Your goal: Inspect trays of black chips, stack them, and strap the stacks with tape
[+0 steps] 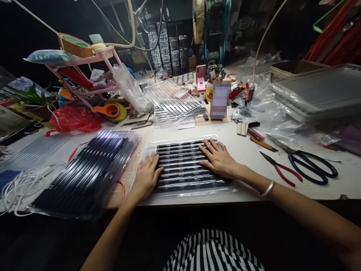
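Note:
A clear plastic tray (194,191) lies flat on the white table in front of me, filled with several rows of black strips (180,163). My left hand (146,175) rests on the tray's left side, fingers spread and fingertips at the ends of the strips. Across the right part of the rows lies my right hand (217,158), its fingers stretched apart over the strips. Neither hand is closed around anything. Left of the tray sits a second clear tray with long black strips (87,169).
Pliers with red handles (282,169) and large black-handled scissors (313,163) lie to the right. Stacked clear trays (175,99) and a phone (220,99) stand behind. A pink rack (81,64), orange tape dispenser (109,110) and coiled white cable (22,188) are left.

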A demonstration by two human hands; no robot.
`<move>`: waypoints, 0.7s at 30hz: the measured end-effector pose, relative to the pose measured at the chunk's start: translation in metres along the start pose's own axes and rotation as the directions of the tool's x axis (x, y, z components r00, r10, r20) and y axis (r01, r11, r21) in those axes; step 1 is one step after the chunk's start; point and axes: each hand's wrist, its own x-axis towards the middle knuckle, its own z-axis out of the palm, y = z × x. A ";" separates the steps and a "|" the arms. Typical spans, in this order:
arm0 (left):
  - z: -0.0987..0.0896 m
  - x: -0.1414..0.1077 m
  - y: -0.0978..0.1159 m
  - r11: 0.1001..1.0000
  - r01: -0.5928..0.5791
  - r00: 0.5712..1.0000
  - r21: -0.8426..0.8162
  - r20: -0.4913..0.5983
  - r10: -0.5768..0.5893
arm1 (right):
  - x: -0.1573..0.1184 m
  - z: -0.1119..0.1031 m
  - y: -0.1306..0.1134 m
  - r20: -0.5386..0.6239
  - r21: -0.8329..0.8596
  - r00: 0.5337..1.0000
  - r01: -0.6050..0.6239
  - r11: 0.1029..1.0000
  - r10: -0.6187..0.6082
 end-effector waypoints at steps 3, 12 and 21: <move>-0.011 -0.030 -0.022 0.982 0.048 0.998 -0.183 -0.021 -0.053 | -0.036 0.005 0.008 -0.100 -0.010 0.995 -0.030 0.999 0.029; -0.031 -0.109 -0.024 0.963 -0.172 0.969 -0.208 0.143 0.204 | -0.156 -0.017 0.022 -0.023 0.113 0.972 0.234 0.966 -0.233; -0.006 -0.107 -0.037 0.923 -0.314 0.935 -0.221 -0.239 0.261 | -0.148 -0.002 0.030 -0.318 0.073 0.892 0.360 0.930 -0.320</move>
